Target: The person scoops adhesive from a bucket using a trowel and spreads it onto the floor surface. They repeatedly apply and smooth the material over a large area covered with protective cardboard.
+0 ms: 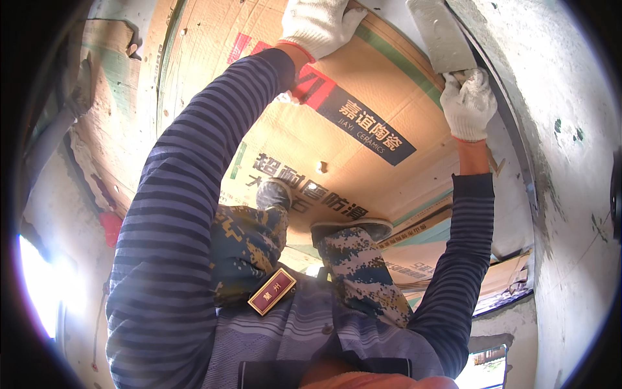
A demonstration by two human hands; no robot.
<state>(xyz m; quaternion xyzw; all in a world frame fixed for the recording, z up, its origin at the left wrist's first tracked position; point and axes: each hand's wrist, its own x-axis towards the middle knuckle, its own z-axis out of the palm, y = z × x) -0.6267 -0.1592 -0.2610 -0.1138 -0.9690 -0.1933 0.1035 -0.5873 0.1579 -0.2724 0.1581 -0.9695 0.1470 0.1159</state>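
My right hand (470,99), in a white knit work glove, grips a flat-bladed trowel (440,36). Whitish paste smears its grey blade, which points toward the top of the view beside the wall (559,112). At the top edge, my left hand (323,24) wears a matching glove and is over the flattened cardboard (301,121). Its thumb stands out to the right; the fingertips are cut off by the frame, and whether it holds anything is hidden. Printed writing and a red-and-black band mark the cardboard under both arms.
My shoes (352,228) stand on the cardboard, where small light crumbs (321,167) lie. More cardboard sheets (413,267) overlap at lower right. A dark gap runs along the rough wall. A red object (111,228) is at left, and bright openings (488,367) show near the bottom.
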